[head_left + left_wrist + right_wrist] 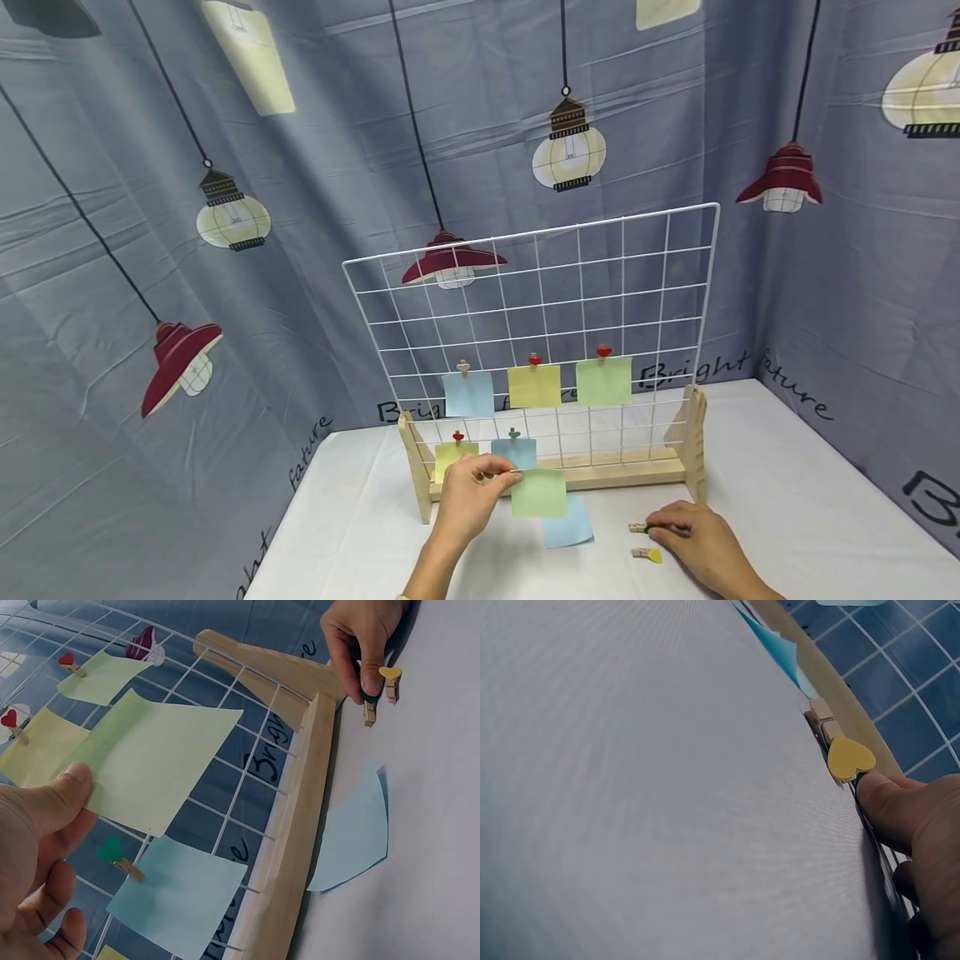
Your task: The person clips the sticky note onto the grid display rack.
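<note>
My left hand [467, 504] pinches a light green sticky note [540, 495] by its left edge, between thumb and fingers, in front of the white wire grid [707, 287]. In the left wrist view, the note hangs above a blue note [180, 896] clipped with a green-heart clothespin [120, 857]. On the right of the table, my right hand [701, 540] pinches another small wooden clothespin [370, 714] with a green heart, its fingertips covering part of the heart. Close beside it lies a yellow-heart clothespin [647, 554], large in the right wrist view.
Blue paper [567, 525] with a lifted edge lies on the white tablecloth [360, 508] before the grid's wooden base [618, 477]. Blue [468, 398], yellow [534, 390] and green [604, 385] notes hang in the upper row. A yellow note [447, 457] hangs lower left.
</note>
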`<state>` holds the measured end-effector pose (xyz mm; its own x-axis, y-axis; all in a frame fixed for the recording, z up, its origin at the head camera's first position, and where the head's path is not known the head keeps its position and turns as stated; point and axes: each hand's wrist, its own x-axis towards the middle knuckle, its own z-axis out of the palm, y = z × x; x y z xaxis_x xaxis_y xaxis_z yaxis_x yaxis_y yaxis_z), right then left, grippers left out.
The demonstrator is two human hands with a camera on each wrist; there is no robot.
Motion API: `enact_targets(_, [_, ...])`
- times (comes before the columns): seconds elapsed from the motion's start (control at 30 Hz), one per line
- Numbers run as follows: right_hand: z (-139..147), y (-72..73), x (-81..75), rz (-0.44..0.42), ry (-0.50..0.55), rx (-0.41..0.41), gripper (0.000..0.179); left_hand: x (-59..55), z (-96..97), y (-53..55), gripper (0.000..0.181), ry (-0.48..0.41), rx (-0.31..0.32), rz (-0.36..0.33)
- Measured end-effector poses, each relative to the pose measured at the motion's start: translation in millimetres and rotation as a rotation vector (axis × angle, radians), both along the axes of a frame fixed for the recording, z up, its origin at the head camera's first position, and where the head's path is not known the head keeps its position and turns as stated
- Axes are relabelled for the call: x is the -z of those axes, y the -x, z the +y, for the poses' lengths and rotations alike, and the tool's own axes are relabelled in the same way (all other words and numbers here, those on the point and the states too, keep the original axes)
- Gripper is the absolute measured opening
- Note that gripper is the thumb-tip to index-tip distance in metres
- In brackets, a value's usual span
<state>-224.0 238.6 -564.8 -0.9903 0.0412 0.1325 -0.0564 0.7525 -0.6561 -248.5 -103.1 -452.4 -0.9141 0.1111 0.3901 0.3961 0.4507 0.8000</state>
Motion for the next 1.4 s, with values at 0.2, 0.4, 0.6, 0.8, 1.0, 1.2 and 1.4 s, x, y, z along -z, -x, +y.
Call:
enact_targets(0.2, [-2,-1.5,-1.7,-0.012,0.023,0.018,0.011,-0.5,0.2,0.0,0.007,-0.001,-0.003,-0.002])
enact_targets(0.4, [-3,-2.5,-5.9,-0.017,0.05,0.034,0.011,-0.8,1.3,0.6,0.006,-0.006,0.008,-0.012])
enact_targets(0.6, [-2,-4.9,-9.8,-0.026,0.108,0.045,0.013,-1.5,0.9,1.5,0.006,0.001,0.008,0.004])
enact_targets(0.8, [0,-4.5,-13.8,-0.041,0.171,0.047,0.017,-2.2,0.0,2.2,0.006,-0.005,0.006,0.009])
enact_targets(1.0, [1,-4.0,-24.3,-0.055,0.224,0.066,0.023,-1.8,0.3,2.0,0.007,0.0,0.005,0.015])
enact_targets(1.2, [2,-4.0,-35.0,-0.016,0.282,0.047,0.025,-1.1,1.1,2.3,0.007,0.006,0.004,0.016])
enact_targets(1.4, [4,-4.4,-44.1,0.051,0.274,0.028,0.017,1.0,2.1,5.4,0.006,0.013,0.008,0.036])
